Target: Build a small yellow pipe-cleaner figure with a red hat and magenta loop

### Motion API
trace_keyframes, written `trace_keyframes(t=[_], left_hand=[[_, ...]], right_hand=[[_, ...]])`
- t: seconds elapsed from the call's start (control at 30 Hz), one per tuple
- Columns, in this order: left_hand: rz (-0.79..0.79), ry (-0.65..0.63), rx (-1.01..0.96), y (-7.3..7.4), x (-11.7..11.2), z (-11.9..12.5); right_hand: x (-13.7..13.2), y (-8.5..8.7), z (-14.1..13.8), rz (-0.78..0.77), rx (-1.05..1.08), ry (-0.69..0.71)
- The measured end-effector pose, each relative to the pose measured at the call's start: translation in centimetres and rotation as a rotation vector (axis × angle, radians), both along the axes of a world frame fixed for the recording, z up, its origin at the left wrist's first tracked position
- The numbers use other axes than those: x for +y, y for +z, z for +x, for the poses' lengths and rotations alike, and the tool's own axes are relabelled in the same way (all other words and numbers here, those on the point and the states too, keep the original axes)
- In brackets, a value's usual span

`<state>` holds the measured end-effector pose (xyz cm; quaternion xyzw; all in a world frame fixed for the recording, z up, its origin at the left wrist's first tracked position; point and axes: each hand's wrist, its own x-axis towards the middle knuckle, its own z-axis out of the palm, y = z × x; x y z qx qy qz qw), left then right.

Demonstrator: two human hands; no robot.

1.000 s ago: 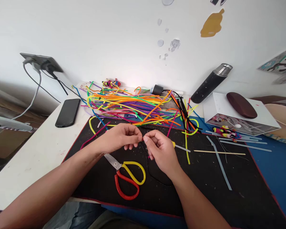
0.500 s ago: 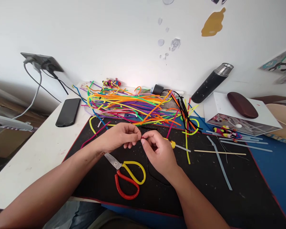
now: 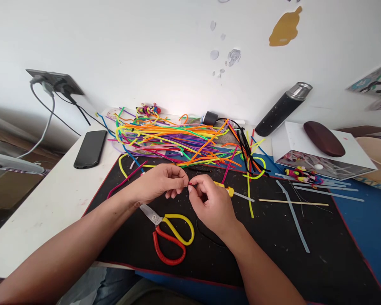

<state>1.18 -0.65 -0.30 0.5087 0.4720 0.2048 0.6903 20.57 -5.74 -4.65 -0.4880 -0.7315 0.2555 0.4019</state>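
Over the black mat, my left hand (image 3: 165,183) and my right hand (image 3: 212,202) meet at the fingertips. Both are closed in a pinch on a small dark red piece (image 3: 190,184), mostly covered by the fingers; it may be a bit of pipe cleaner. Just below my left hand lie scissors (image 3: 157,220) with one yellow and one red handle. Behind my right hand is a yellow glue gun (image 3: 230,191), largely hidden, with a translucent glue stick (image 3: 245,197) poking out. Past both hands spreads a pile of coloured pipe cleaners (image 3: 174,140).
A phone (image 3: 90,149) lies on the left of the white table. A black flask (image 3: 281,111) leans at the back right beside a white box (image 3: 352,154). Several glue sticks (image 3: 294,220), a thin wooden stick (image 3: 292,202) and a colourful figure (image 3: 303,176) lie to the right.
My right hand has turned very slightly, and a little more of the yellow glue gun shows behind it. My left hand keeps its place, and both pinches hold.
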Motion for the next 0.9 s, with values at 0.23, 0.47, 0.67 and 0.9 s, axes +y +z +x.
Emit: trace_keyframes(t=[0.23,0.47,0.67,0.9], left_hand=[[-0.066,0.050,-0.043,-0.4,-0.2,0.5],[-0.121,0.095,-0.101,-1.0,-0.3,0.9],[-0.118,0.112,-0.123,-1.2,-0.5,0.9],[-0.131,0.124,-0.125,-1.2,-0.6,1.3]], right_hand=[[0.1,-0.3,0.0,0.098,-0.064,-0.003],[0.2,-0.4,0.2,0.124,-0.076,-0.012],[0.3,-0.4,0.2,0.094,-0.094,-0.018],[0.3,-0.5,0.2,0.068,-0.110,-0.036]])
